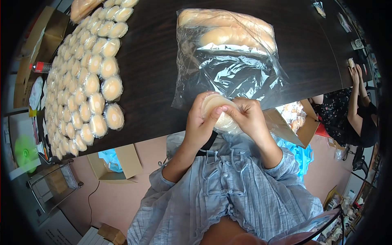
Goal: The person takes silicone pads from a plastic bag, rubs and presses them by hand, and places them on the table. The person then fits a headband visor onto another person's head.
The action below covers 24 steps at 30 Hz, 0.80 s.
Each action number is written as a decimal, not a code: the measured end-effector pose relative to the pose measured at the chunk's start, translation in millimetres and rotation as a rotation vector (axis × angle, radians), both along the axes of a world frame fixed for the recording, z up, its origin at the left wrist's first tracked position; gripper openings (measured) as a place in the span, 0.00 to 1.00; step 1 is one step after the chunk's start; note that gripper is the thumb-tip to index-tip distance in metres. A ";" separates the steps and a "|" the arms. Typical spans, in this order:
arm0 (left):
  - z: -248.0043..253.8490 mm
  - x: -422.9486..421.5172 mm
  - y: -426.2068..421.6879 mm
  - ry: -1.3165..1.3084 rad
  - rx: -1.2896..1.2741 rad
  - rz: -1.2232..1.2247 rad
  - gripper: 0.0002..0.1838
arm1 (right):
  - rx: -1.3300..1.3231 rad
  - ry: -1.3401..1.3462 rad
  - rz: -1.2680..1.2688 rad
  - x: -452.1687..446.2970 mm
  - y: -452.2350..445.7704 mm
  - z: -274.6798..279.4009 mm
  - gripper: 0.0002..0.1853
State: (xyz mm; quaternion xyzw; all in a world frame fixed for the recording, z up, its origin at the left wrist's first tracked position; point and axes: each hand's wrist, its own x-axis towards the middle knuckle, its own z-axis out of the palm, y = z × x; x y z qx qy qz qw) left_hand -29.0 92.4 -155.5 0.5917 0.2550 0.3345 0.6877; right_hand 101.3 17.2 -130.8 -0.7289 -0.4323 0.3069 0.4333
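In front of my body, at the table's near edge, both hands hold a round beige pad (pixel 213 103) with clear plastic around its lower part. My left hand (pixel 200 118) grips the pad's left side, thumb across its face. From the other side my right hand (pixel 248 114) pinches it, and the two thumbs meet near the middle. Just beyond lies a large clear plastic bag (pixel 237 73). Its far end contains beige pads (pixel 228 34) stacked in long rolls. On the left of the table, many wrapped beige pads (pixel 92 83) lie in close rows.
The dark table (pixel 151 61) stretches ahead. Below its edge are a cardboard box (pixel 130 163) with blue plastic and another open box (pixel 302 130) holding wrapped items. At the far right, a co-worker's hands (pixel 355 73) rest at the table. A bottle (pixel 40 67) lies at the left.
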 end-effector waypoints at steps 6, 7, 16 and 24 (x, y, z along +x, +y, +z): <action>-7.6 -2.4 3.1 0.007 -0.107 0.004 0.16 | 0.181 0.137 0.093 0.1 -2.3 -6.3 0.14; -8.3 -2.8 3.7 -0.016 -0.170 0.014 0.16 | 0.245 0.177 0.123 0.2 -2.6 -6.6 0.14; 2.7 4.2 -0.6 -0.169 -0.299 0.070 0.15 | -0.002 0.583 0.064 12.0 -13.8 4.9 0.16; 1.6 8.8 -2.7 -0.164 -0.271 0.092 0.14 | -0.019 0.611 0.018 12.7 -16.9 3.9 0.17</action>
